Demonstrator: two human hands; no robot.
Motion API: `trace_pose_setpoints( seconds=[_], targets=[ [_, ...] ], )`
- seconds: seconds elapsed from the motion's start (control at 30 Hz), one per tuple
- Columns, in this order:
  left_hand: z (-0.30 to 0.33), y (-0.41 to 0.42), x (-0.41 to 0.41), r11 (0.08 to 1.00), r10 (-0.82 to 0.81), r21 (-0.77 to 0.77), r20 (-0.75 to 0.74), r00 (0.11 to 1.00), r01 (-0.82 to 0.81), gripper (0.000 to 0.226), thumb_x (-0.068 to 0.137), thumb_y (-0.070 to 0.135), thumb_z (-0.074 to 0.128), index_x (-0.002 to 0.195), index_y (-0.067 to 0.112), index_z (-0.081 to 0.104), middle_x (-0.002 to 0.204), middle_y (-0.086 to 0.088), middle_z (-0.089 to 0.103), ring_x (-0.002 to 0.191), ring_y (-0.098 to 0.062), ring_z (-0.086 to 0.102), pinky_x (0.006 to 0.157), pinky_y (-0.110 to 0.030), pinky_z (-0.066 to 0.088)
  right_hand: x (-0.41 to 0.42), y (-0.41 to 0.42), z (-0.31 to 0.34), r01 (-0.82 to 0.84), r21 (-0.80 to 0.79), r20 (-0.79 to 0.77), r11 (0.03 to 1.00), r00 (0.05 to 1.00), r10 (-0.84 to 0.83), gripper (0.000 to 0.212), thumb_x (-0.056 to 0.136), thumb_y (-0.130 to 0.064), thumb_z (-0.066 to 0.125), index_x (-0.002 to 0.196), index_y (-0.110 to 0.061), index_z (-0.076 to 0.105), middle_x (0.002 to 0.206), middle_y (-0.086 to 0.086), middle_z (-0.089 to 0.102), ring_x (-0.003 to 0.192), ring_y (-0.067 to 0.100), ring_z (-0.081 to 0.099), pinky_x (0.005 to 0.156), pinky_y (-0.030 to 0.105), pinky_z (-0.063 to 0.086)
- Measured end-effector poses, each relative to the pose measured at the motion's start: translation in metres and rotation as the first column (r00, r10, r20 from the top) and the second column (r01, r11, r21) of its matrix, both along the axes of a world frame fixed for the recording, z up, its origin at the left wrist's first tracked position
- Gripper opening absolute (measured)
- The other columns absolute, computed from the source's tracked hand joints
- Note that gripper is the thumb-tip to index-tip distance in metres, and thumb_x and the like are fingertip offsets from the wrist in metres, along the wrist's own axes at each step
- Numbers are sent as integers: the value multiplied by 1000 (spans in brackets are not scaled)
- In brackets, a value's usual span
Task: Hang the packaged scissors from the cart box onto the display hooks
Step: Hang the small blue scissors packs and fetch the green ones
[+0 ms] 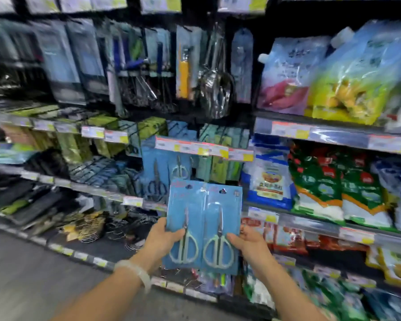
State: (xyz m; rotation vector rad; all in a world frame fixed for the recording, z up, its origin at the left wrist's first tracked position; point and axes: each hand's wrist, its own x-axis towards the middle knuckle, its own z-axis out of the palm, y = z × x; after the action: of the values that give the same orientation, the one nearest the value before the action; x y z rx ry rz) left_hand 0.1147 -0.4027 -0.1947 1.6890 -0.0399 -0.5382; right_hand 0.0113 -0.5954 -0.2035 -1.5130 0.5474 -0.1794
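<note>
The left hand (163, 237) grips one flat blue card packet of pale-handled scissors (185, 224) by its left edge, thumb across the front. Just beside it, overlapping, the right hand (249, 243) pinches a second identical blue scissors packet (222, 228). Above both hands, more blue carded scissors (158, 177) hang under red-and-yellow price tags (203, 149).

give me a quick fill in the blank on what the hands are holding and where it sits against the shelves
1. The left hand and right hand together hold ____ blue scissors packs.
2. A pale bracelet sits on the ____ wrist.
3. More scissors packs on hooks hang directly ____ the held packs.
4. The scissor handles in the held packs point ____.

Missing words: two; left; above; down
</note>
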Motion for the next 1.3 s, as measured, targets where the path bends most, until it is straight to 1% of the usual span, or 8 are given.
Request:
trace_pose_setpoints(
  seconds=[0.27, 0.5, 0.67, 0.77, 0.87, 1.07, 1.2, 1.3],
  targets=[
    [-22, 136, 62, 985, 175, 12, -24, 984, -175, 55, 63, 24, 76, 112, 9, 57, 109, -10, 67, 100, -29, 66, 91, -51, 52, 106, 117, -31, -137, 0, -122, 991, 983, 136, 7, 86, -8, 64, 90, -13, 61, 101, 8, 70, 95, 27, 66, 91, 46, 52],
    [-32, 135, 126, 989, 145, -13, -37, 989, -145, 28, 85, 1, 65, 111, 5, 55, 107, -11, 68, 97, -27, 66, 87, -43, 53, 212, 88, -55, -27, -96, -181, 995, 984, 9, 44, 82, -27, 66, 100, 8, 47, 120, 33, 51, 93, 45, 59, 87, 51, 49],
    [-34, 121, 184, 991, 130, 19, -21, 991, -129, 29, 84, 2, 67, 110, 7, 56, 108, -11, 67, 99, -28, 65, 92, -47, 51, 279, 67, -32, 30, -100, -148, 995, 988, -44, 29, 88, -22, 62, 93, 5, 52, 103, 31, 58, 80, 25, 56, 72, 38, 44],
    [-34, 110, 215, 995, 100, 19, -2, 995, -99, 30, 82, -1, 68, 109, 7, 58, 105, -12, 70, 97, -28, 67, 91, -46, 52, 305, 60, -14, 52, -84, -27, 995, 998, -55, 7, 91, -13, 58, 98, -10, 57, 101, 9, 62, 92, 24, 58, 86, 41, 47],
    [-37, 95, 240, 995, 102, 6, -39, 994, -102, 34, 82, -3, 68, 113, 2, 56, 108, -16, 68, 100, -33, 66, 92, -49, 51, 322, 49, -17, 84, -101, 13, 991, 996, -83, 6, 91, -9, 58, 96, -11, 55, 106, 15, 64, 94, 27, 59, 93, 46, 46],
    [-45, 75, 262, 994, -72, 85, -28, 997, 74, 30, 84, 4, 67, 112, 8, 56, 106, -9, 70, 98, -24, 67, 92, -47, 52, 331, 44, -37, 115, -135, -8, 984, 993, -118, 14, 92, -5, 55, 84, -17, 55, 89, 1, 62, 79, 17, 57, 57, 9, 47],
    [-48, 66, 274, 990, -115, 72, -45, 992, 118, 24, 85, 2, 65, 105, 11, 55, 103, -6, 69, 92, -20, 67, 81, -34, 55, 342, 43, -40, 148, -194, -95, 970, 981, -168, 15, 91, -22, 59, 100, -12, 53, 95, 4, 62, 90, 23, 59, 77, 31, 47],
    [-47, 56, 279, 986, -155, 54, -48, 987, 158, 24, 86, 1, 63, 105, 10, 53, 102, -6, 68, 87, -17, 66, 72, -27, 53, 335, 44, -33, 205, -245, -74, 948, 971, -229, 20, 86, -23, 65, 86, -11, 49, 75, 5, 53, 80, 21, 53, 70, 28, 39]
  ],
)
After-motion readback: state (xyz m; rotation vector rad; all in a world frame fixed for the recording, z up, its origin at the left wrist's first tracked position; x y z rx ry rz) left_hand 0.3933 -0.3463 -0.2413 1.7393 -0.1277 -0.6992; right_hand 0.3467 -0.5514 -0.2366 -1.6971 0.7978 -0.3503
